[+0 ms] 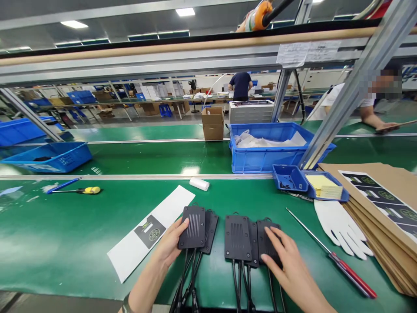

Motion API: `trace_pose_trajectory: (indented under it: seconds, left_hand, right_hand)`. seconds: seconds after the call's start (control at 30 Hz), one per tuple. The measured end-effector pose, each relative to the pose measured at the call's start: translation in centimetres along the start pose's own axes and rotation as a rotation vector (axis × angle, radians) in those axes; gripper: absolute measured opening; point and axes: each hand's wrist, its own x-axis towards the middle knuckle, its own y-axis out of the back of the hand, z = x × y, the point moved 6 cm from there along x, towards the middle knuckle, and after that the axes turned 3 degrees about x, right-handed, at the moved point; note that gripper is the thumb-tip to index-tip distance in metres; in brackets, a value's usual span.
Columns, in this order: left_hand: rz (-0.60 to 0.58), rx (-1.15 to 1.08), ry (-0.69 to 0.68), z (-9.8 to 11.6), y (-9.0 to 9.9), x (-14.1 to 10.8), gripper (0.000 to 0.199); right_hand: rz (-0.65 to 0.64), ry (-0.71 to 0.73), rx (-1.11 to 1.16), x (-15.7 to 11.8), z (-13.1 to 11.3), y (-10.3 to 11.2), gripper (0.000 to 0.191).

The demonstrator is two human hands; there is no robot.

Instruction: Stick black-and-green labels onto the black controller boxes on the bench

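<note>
Yellow-handled screwdriver point(85, 190) at left; next, a white strip point(177, 202) bearing one printed label point(150, 231). On my feed, the left hand point(169, 243) holds a ribbed black module point(192, 228), thumb on its edge, overlapping a second module point(212, 230). Rightward lie a third module point(237, 237), a mostly covered fourth module point(253, 243) and a fifth module point(263, 241), where the right hand point(291, 261) rests spread fingers; whether they grip, I cannot tell. Further right: a red-handled screwdriver point(332, 256). I judge the casings closed, with no label on exposed faces; what remains is unclear. Undersides are hidden; the lower frame edge cuts off the cables point(194, 295).
</note>
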Motion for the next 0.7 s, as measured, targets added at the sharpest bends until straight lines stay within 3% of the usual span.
trace_pose_trajectory:
  seconds: [0.07,0.13,0.27,0.4,0.57,0.63,0.7]
  left_hand:
    - [-0.006,0.054,-0.025,0.6,1.0,0.1,0.046]
    - [-0.010,0.125,-0.050,1.4,2.1,0.2,0.061]
    - [-0.011,0.326,-0.114,2.4,4.3,0.7,0.084]
    - [0.016,0.581,-0.267,2.4,5.5,1.7,0.082]
    - [0.084,0.916,-0.493,1.6,5.4,1.6,0.094]
    - [0.061,1.020,-0.553,1.3,4.9,1.0,0.097]
    - [-0.019,1.208,-0.641,1.4,3.7,0.4,0.099]
  right_hand:
    - [-0.113,0.167,-0.085,0.7,-3.0,-1.6,0.059]
    - [-0.202,0.239,-0.152,1.3,-5.4,-3.5,0.061]
    - [-0.235,0.143,-0.187,2.1,-8.7,-6.9,0.061]
    - [-0.278,0.058,-0.242,2.7,-11.6,-9.3,0.063]
    - [-0.374,0.067,-0.187,3.3,-13.1,-7.9,0.070]
    - [-0.436,0.131,-0.141,3.1,-12.2,-6.7,0.074]
    - [-0.377,0.143,-0.167,2.9,-9.8,-5.3,0.076]
